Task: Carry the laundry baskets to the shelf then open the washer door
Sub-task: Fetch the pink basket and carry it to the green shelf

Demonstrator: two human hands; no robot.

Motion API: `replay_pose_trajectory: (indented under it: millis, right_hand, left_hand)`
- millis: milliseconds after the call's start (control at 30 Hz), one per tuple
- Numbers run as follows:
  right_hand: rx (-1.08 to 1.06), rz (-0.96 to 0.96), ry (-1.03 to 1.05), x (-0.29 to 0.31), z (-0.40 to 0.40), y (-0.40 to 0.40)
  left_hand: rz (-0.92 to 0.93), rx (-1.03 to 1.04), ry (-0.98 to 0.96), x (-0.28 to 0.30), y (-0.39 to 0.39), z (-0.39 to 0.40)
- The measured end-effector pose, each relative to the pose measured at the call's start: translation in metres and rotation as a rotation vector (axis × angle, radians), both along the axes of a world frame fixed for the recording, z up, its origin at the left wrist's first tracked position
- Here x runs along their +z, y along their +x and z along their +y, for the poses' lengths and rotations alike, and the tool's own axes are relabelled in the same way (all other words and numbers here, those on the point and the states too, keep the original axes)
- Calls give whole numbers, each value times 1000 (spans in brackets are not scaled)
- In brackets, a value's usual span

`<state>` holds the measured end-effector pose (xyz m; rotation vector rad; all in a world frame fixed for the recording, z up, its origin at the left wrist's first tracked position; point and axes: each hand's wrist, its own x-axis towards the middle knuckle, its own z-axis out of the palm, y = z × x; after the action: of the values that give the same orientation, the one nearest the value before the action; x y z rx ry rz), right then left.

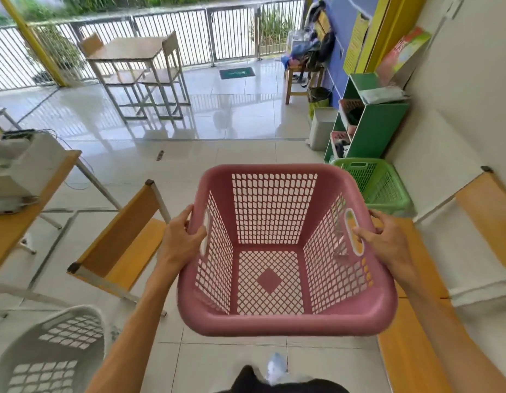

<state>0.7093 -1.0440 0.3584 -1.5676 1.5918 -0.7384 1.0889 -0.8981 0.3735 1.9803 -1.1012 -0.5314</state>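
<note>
The pink basket point(277, 251) is empty and held in the air over the tiled floor, a little short of the green shelf point(373, 123), which stands ahead and to the right against the wall. The left hand point(181, 239) has its grip closed on the basket's left rim by the handle slot, thumb inside and fingers curled under the edge; the right hand point(388, 239) is closed on the right rim the same way, beside the other handle slot. A green basket point(373, 185) already sits on the floor just in front of the shelf, between it and the pink one. A white basket point(56, 350) lies well behind, to the lower left, so by my reading the carrying step is under way with 1 of 3 baskets placed. The next move calls for walking the pink basket toward the shelf and setting it down beside the green one, steering clear of the wooden chair point(121, 245) on the left. No washer is in view.
</note>
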Motion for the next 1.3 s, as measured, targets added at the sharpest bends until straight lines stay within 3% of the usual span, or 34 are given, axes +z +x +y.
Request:
replay_pose_trajectory:
  millis: [367,667,867,1067,1300]
  right_hand:
    - [-230,98,39,-17,-211,36]
    - [-568,19,82,-21,-338,41]
    - [-855,-35,127,-38,-375,16]
    - [-1084,-97,104,-68,-419,-23]
    - [-1209,-149,220,-87,-508,-81]
  left_hand:
    - [-37,-166,35,-23,51,-288]
    - [-131,-553,177,-18,66,-554]
    - [-230,-842,250,-30,13,-710]
    - [-336,-1093,221,-44,-90,-842]
    - [-442,-1271,216,-76,-193,-994]
